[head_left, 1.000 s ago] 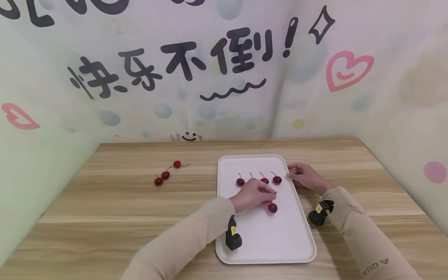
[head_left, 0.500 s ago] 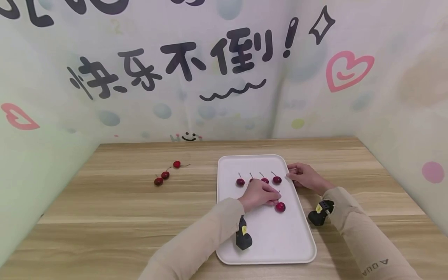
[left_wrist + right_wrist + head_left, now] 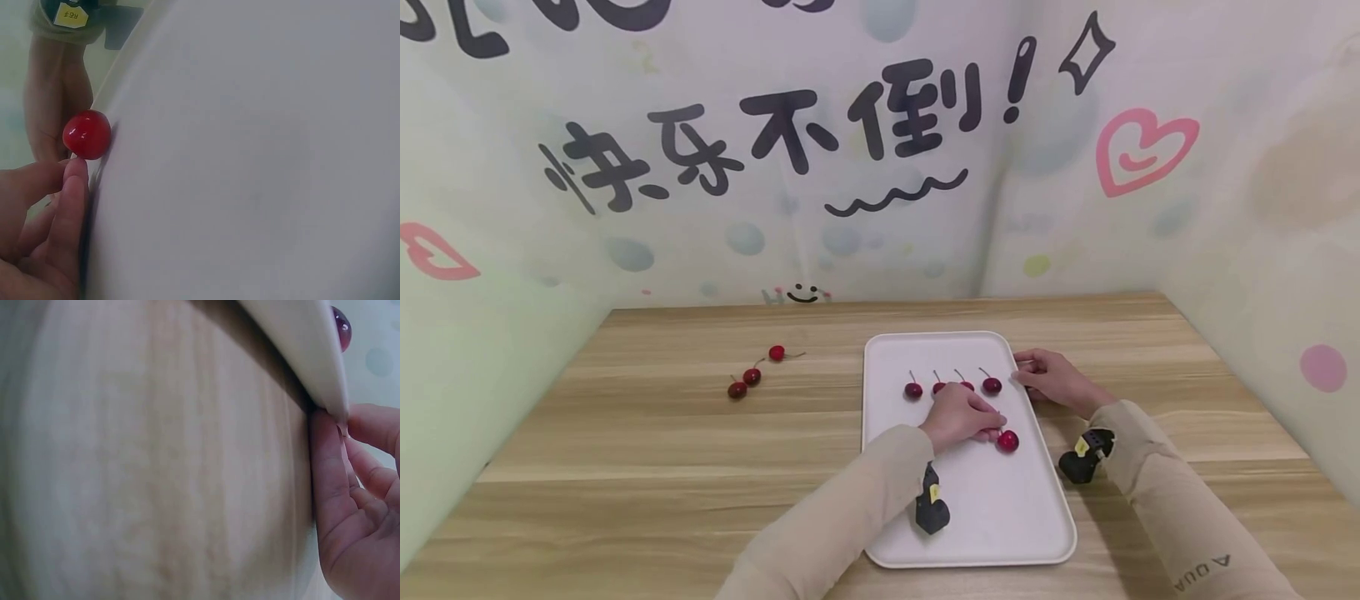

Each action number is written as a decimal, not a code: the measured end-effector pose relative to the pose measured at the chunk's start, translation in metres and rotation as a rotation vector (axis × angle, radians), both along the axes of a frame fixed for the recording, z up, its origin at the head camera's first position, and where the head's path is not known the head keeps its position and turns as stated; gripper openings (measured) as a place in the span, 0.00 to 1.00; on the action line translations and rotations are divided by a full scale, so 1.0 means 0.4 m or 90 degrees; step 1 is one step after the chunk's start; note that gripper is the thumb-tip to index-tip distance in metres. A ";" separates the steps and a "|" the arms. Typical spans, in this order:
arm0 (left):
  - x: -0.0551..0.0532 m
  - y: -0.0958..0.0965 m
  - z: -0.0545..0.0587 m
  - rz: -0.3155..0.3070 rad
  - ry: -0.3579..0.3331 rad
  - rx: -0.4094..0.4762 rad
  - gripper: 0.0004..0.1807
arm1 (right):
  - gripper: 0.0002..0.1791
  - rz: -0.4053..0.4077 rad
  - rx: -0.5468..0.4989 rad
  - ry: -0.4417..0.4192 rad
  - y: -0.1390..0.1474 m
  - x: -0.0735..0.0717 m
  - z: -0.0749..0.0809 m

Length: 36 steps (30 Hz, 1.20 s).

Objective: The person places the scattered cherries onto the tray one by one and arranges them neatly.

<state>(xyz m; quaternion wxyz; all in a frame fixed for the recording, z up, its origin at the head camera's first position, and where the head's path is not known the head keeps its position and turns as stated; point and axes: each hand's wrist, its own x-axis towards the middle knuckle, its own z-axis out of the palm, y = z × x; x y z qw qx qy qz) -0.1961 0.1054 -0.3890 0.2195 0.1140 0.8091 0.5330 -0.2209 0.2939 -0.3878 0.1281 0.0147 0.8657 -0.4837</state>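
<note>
A dark red cherry point(image 3: 1007, 441) is pinched by its stem between the thumb and fingers of my left hand point(image 3: 962, 417), low over the right half of the white tray point(image 3: 970, 517). The left wrist view shows that cherry point(image 3: 87, 134) glossy and round, just beyond the fingertips point(image 3: 75, 172). My right hand point(image 3: 1058, 383) grips the tray's right rim. In the right wrist view, its thumb and fingers point(image 3: 331, 456) pinch the rim point(image 3: 334, 394) from both sides. Several stemmed cherries point(image 3: 992, 386) lie in a row across the tray's upper part, some partly behind my left hand.
Three more cherries point(image 3: 752, 377) lie on the wooden table point(image 3: 625, 450), left of the tray. A printed curtain point(image 3: 737, 242) hangs behind the table's back edge, and pale walls stand at both sides. A black wrist camera point(image 3: 932, 508) hangs over the tray.
My left hand has moved right across the tray with the cherry, toward the right rim. My right hand has stayed on the rim. The row of cherries has not moved.
</note>
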 end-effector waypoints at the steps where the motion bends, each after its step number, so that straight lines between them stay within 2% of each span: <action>1: 0.000 0.000 -0.001 0.000 0.001 0.001 0.04 | 0.25 0.000 0.004 0.000 0.000 0.000 0.000; 21: -0.001 -0.005 -0.005 -0.005 0.042 0.009 0.05 | 0.25 0.001 -0.015 0.001 0.004 -0.003 -0.008; 28: -0.002 -0.008 -0.009 -0.011 0.071 0.009 0.04 | 0.25 0.001 -0.015 0.000 0.003 -0.003 -0.006; 36: 0.001 -0.012 -0.003 -0.014 0.059 0.028 0.04 | 0.25 0.003 -0.020 0.004 0.005 -0.004 -0.009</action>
